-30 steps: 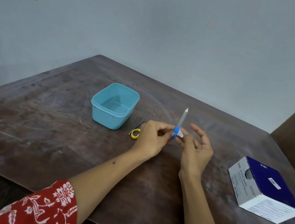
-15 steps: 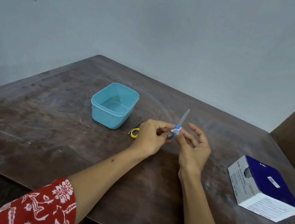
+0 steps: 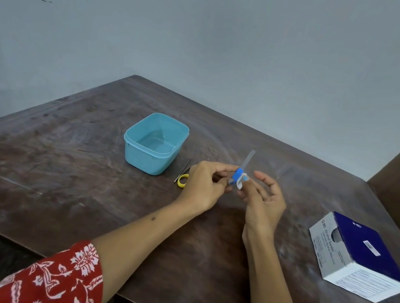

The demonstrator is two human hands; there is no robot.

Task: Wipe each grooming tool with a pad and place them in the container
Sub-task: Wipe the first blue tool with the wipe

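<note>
While my left hand [image 3: 204,188] holds the nail file [image 3: 240,170] by its blue handle, my right hand [image 3: 262,201] presses a small white pad [image 3: 242,183] against it. The left fingers are closed tight on the handle. The right thumb and first finger pinch the pad onto the file, and the other right fingers are spread open and loose. The thin grey blade of the file points up and away from me, and it looks blurry.

I think I am in the middle of wiping this tool. To do it well, I should keep the left hand firm so the file does not spin. Then I should slide the pad from the handle all the way up to the tip, with the pad folded around both flat sides. I should go slow near the tip, because it may poke through the pad.

The blue container [image 3: 154,143] sits on the table [image 3: 58,167], a little to the left of my hands. It looks empty, so no tool is done yet. When the file is clean, I only need a short move left to drop it in.

More tools lie just beside the container, near my left hand. I see a yellow ring [image 3: 182,180] and thin metal tweezers [image 3: 184,169]. The swab box [image 3: 358,257] sits well off to my right.
</note>
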